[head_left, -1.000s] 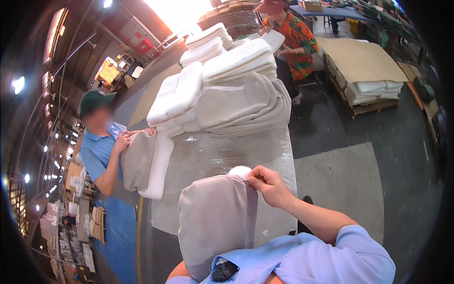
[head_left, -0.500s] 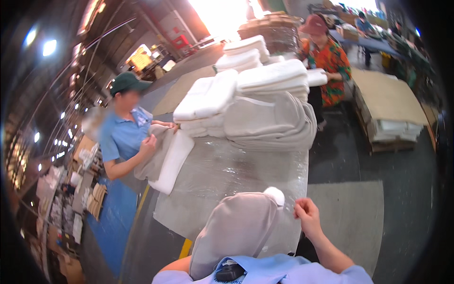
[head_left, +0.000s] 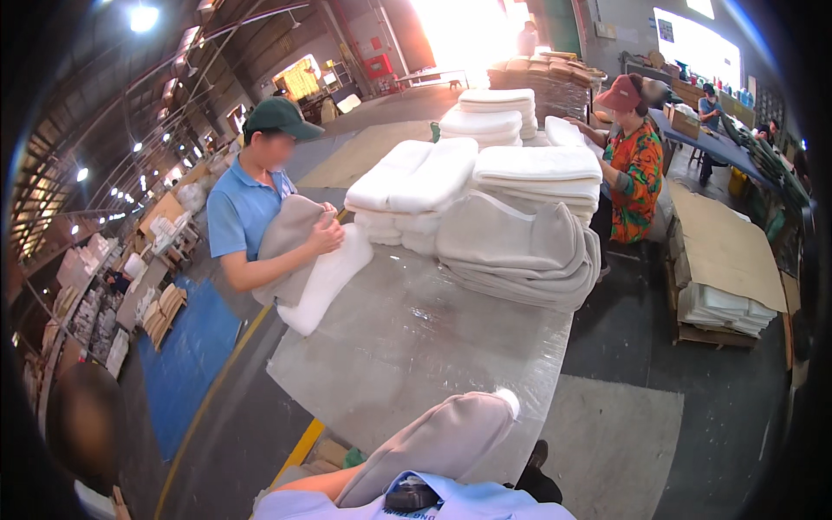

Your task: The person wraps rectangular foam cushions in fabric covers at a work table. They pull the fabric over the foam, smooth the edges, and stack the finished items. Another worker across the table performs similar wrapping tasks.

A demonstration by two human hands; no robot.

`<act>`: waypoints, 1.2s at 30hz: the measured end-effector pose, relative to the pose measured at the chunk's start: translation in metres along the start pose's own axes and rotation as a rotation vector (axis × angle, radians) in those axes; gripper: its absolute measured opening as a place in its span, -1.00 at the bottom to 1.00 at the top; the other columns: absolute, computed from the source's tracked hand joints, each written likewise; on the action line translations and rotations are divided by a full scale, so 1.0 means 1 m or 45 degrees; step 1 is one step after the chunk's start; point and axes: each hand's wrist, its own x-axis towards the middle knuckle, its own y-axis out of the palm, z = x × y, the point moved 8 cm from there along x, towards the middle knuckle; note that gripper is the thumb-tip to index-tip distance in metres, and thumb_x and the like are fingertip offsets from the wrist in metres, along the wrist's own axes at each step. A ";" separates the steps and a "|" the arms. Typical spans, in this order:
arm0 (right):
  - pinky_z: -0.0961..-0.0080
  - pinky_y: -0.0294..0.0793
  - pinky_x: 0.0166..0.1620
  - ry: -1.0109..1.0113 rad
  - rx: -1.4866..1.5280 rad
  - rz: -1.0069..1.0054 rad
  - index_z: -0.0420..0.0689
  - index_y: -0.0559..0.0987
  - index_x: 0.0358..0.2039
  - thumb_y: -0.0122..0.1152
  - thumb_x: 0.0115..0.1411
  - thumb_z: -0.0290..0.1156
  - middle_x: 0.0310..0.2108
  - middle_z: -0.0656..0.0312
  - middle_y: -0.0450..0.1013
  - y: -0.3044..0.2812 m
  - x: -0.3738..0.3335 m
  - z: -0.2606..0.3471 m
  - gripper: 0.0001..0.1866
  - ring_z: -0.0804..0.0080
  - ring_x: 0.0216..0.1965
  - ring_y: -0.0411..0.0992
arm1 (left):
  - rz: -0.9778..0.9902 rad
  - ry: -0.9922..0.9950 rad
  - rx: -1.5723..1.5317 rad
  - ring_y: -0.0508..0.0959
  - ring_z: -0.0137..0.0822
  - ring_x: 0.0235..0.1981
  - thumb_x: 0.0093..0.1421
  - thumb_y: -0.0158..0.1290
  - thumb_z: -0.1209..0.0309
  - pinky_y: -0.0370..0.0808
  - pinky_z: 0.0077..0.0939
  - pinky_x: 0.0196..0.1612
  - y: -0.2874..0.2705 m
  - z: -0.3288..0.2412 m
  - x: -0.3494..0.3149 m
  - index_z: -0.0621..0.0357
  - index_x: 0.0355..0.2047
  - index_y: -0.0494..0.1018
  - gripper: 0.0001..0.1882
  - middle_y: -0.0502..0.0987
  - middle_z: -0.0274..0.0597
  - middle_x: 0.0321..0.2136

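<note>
A grey fabric cover (head_left: 442,433) lies in front of my chest over the near edge of the table (head_left: 347,355). A bit of white padding (head_left: 508,402) pokes out at its far tip. My left forearm (head_left: 322,487) runs up to the cover and the hand is hidden in or behind the cloth, so its fingers do not show. My right hand is out of the picture. Farther up the table stand a pile of grey covers (head_left: 520,251) and stacks of folded white pads (head_left: 416,178).
A co-worker in a blue shirt (head_left: 238,208) at the left handles a grey cover (head_left: 290,234) beside a white pad (head_left: 325,282). Another person in a red cap (head_left: 637,165) works at the far right side. A cardboard-topped pallet stack (head_left: 724,238) stands to the right.
My right hand has dropped out of view. The grey cover has tilted lower and flatter toward me. The blue-shirted co-worker has drawn their cover closer, and the view has shifted.
</note>
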 end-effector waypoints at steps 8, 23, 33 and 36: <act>0.10 0.56 -0.43 -0.186 0.099 0.016 -0.25 0.62 -0.19 0.15 0.29 -0.41 -0.42 0.02 0.59 0.005 0.029 0.049 -0.80 0.10 -0.46 0.59 | 0.026 -0.015 0.056 0.45 -0.26 0.27 0.44 0.13 0.04 0.35 -0.28 0.34 0.002 -0.001 -0.009 0.06 0.39 0.37 -0.38 0.47 -0.17 0.30; 0.47 0.48 -0.45 -0.931 0.720 0.147 -0.05 0.59 -0.17 0.17 0.44 -0.31 -0.36 0.29 0.53 0.022 -0.074 0.225 -0.88 0.47 -0.45 0.50 | 0.050 -0.050 0.139 0.47 -0.27 0.25 0.44 0.14 0.06 0.37 -0.27 0.33 0.000 0.006 -0.020 0.05 0.36 0.42 -0.41 0.50 -0.17 0.28; 0.50 0.54 -0.08 -1.127 0.490 0.597 -0.18 0.54 0.18 0.34 0.32 -0.44 -0.08 0.23 0.58 0.094 -0.159 0.203 -0.57 0.48 -0.13 0.54 | 0.109 -0.147 0.243 0.48 -0.28 0.24 0.43 0.15 0.07 0.39 -0.27 0.32 -0.013 0.024 -0.029 0.05 0.35 0.45 -0.43 0.51 -0.18 0.26; 0.43 0.52 0.10 -1.365 0.637 0.784 -0.16 0.39 0.36 0.42 0.26 -0.47 0.10 0.16 0.51 0.080 -0.209 0.232 -0.32 0.43 0.04 0.50 | 0.146 -0.148 0.285 0.49 -0.28 0.23 0.43 0.15 0.07 0.39 -0.27 0.31 -0.008 0.016 -0.014 0.05 0.34 0.45 -0.43 0.52 -0.18 0.26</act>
